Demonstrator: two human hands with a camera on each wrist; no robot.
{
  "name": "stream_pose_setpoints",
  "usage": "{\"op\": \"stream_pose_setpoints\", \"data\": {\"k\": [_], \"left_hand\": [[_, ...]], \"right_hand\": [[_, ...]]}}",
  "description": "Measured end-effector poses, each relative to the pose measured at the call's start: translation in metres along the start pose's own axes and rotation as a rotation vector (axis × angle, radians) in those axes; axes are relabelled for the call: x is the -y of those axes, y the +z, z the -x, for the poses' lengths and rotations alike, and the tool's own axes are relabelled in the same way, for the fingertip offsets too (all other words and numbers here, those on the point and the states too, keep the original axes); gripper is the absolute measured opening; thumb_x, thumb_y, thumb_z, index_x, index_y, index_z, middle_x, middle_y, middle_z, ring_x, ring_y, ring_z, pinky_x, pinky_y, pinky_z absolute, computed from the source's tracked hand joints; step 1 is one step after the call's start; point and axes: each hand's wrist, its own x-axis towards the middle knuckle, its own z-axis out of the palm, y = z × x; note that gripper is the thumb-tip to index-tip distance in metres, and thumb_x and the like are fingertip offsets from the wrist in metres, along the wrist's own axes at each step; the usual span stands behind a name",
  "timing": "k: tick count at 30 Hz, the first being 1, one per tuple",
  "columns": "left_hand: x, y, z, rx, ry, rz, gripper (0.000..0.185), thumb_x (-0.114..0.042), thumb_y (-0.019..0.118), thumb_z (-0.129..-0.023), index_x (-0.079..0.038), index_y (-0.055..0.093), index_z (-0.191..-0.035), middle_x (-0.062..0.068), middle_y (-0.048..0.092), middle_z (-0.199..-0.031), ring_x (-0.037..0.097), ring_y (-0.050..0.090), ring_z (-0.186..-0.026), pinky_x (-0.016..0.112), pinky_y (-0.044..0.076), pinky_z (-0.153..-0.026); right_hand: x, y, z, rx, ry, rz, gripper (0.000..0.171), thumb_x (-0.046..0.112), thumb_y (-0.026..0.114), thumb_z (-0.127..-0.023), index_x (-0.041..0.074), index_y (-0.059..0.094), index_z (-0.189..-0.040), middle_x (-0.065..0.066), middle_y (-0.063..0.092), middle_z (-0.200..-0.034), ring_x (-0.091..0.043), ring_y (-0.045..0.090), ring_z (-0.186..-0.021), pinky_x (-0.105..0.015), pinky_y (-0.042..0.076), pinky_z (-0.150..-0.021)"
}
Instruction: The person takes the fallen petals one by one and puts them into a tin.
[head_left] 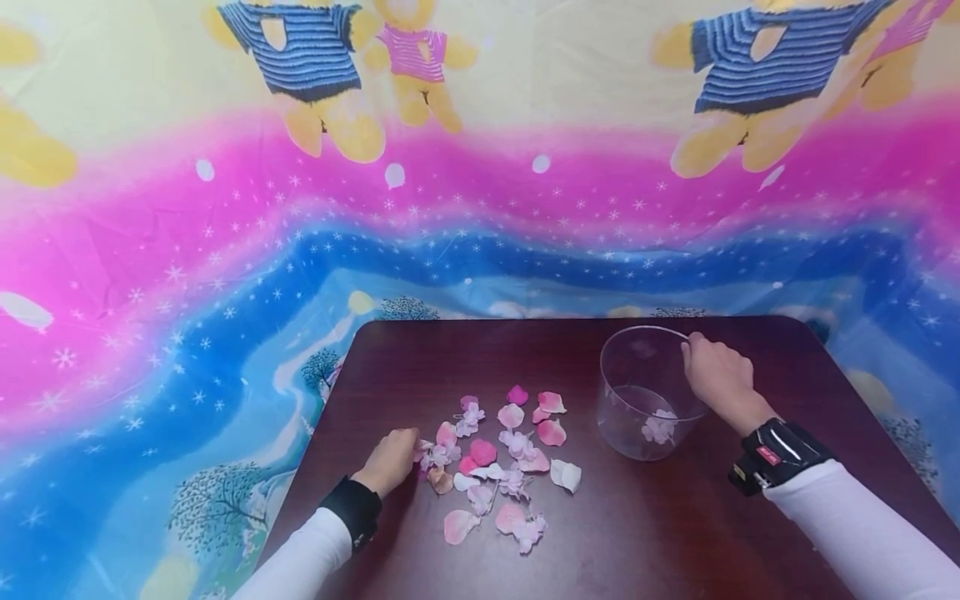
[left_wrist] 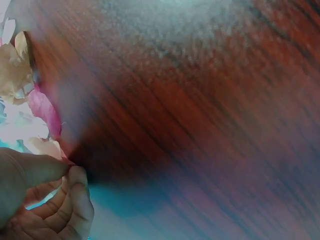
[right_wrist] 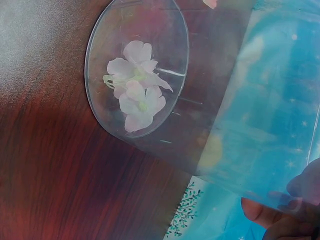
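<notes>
My left hand [head_left: 390, 460] is at the left edge of a loose spread of petals and blossoms. In the left wrist view its thumb and fingertips [left_wrist: 75, 172] pinch the edge of a pale pink petal [left_wrist: 46, 148], beside a magenta petal [left_wrist: 45, 111] and a brown one [left_wrist: 14, 72]. A clear round plastic container [head_left: 617, 429] stands on the right, its rim gripped by my right hand [head_left: 718, 373]. Inside, pale pink blossoms [right_wrist: 142, 102] lie on the bottom; the right wrist view shows them through the clear wall.
Pink, white and magenta petals [head_left: 551, 432] and small pale blossoms [head_left: 517, 444] lie scattered over the middle of the dark wooden table [head_left: 600, 533]. Behind the table's far edge hangs a colourful printed cloth [head_left: 480, 183].
</notes>
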Motion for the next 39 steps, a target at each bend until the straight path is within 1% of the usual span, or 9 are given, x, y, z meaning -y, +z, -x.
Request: {"op": "stream_pose_setpoints", "data": {"k": [5, 10, 14, 17, 20, 25, 30, 35, 39], "left_hand": [[0.003, 0.002, -0.002, -0.015, 0.012, 0.030, 0.015, -0.004, 0.075, -0.088, -0.007, 0.060, -0.083, 0.007, 0.062, -0.074, 0.023, 0.064, -0.071, 0.040, 0.057, -0.069], [0.004, 0.001, -0.003, -0.048, -0.001, 0.054, 0.016, -0.003, 0.076, -0.086, -0.008, 0.061, -0.083, 0.005, 0.061, -0.072, 0.018, 0.061, -0.068, 0.036, 0.057, -0.067], [0.004, -0.004, -0.005, -0.107, 0.005, 0.057, 0.016, -0.002, 0.076, -0.083, -0.007, 0.061, -0.082, 0.004, 0.061, -0.073, 0.018, 0.059, -0.067, 0.037, 0.055, -0.066], [0.003, -0.008, -0.008, -0.155, 0.031, 0.055, 0.017, -0.001, 0.075, -0.082, -0.007, 0.060, -0.081, 0.005, 0.060, -0.072, 0.017, 0.057, -0.066, 0.037, 0.053, -0.063], [0.000, -0.012, -0.011, -0.198, 0.045, 0.063, 0.016, 0.000, 0.074, -0.081, -0.007, 0.060, -0.081, 0.004, 0.059, -0.072, 0.016, 0.055, -0.065, 0.034, 0.051, -0.061], [-0.009, -0.022, -0.013, -0.252, 0.042, 0.089, 0.015, 0.002, 0.071, -0.080, -0.008, 0.061, -0.083, 0.002, 0.058, -0.073, 0.013, 0.052, -0.065, 0.030, 0.049, -0.062], [-0.020, -0.031, -0.015, -0.313, 0.073, 0.116, 0.013, 0.002, 0.068, -0.080, -0.008, 0.061, -0.084, 0.002, 0.057, -0.073, 0.012, 0.049, -0.065, 0.028, 0.046, -0.060], [-0.033, -0.040, -0.019, -0.321, 0.094, 0.137, 0.012, 0.001, 0.067, -0.082, -0.009, 0.061, -0.083, 0.000, 0.055, -0.074, 0.010, 0.047, -0.065, 0.023, 0.043, -0.060], [-0.047, -0.050, -0.023, -0.327, 0.111, 0.158, 0.012, 0.002, 0.067, -0.083, -0.008, 0.061, -0.085, 0.002, 0.057, -0.075, 0.010, 0.048, -0.066, 0.024, 0.044, -0.061]], "right_hand": [[0.001, -0.001, -0.001, 0.001, -0.001, -0.001, 0.033, 0.022, 0.038, -0.108, -0.006, 0.055, -0.105, -0.034, 0.064, -0.087, -0.053, 0.062, -0.077, -0.057, 0.045, -0.055], [0.001, -0.001, -0.002, 0.007, -0.002, 0.000, 0.033, 0.022, 0.038, -0.108, -0.007, 0.055, -0.105, -0.033, 0.064, -0.085, -0.052, 0.062, -0.076, -0.057, 0.045, -0.054], [0.001, 0.000, -0.002, 0.010, -0.003, 0.003, 0.033, 0.022, 0.038, -0.108, -0.007, 0.055, -0.106, -0.032, 0.063, -0.082, -0.050, 0.062, -0.073, -0.056, 0.044, -0.054], [0.000, 0.001, -0.003, 0.012, -0.003, 0.002, 0.033, 0.022, 0.038, -0.108, -0.007, 0.055, -0.106, -0.031, 0.064, -0.082, -0.050, 0.062, -0.073, -0.055, 0.044, -0.053], [-0.001, 0.002, -0.003, 0.011, -0.002, -0.001, 0.033, 0.022, 0.038, -0.108, -0.007, 0.055, -0.105, -0.033, 0.064, -0.084, -0.051, 0.062, -0.074, -0.057, 0.045, -0.054], [-0.001, 0.002, -0.003, 0.003, -0.002, 0.001, 0.032, 0.021, 0.039, -0.107, -0.007, 0.055, -0.104, -0.035, 0.064, -0.088, -0.055, 0.062, -0.078, -0.060, 0.045, -0.056], [0.000, 0.002, -0.005, -0.003, -0.004, 0.003, 0.032, 0.021, 0.039, -0.107, -0.006, 0.055, -0.105, -0.036, 0.064, -0.091, -0.056, 0.062, -0.081, -0.061, 0.046, -0.057], [0.000, 0.002, -0.006, -0.004, -0.011, 0.003, 0.032, 0.021, 0.039, -0.107, -0.007, 0.055, -0.105, -0.036, 0.065, -0.089, -0.056, 0.063, -0.080, -0.060, 0.046, -0.056], [-0.002, 0.001, -0.007, -0.003, -0.009, 0.003, 0.032, 0.021, 0.039, -0.107, -0.007, 0.055, -0.105, -0.035, 0.064, -0.087, -0.055, 0.062, -0.078, -0.060, 0.045, -0.055]]}}
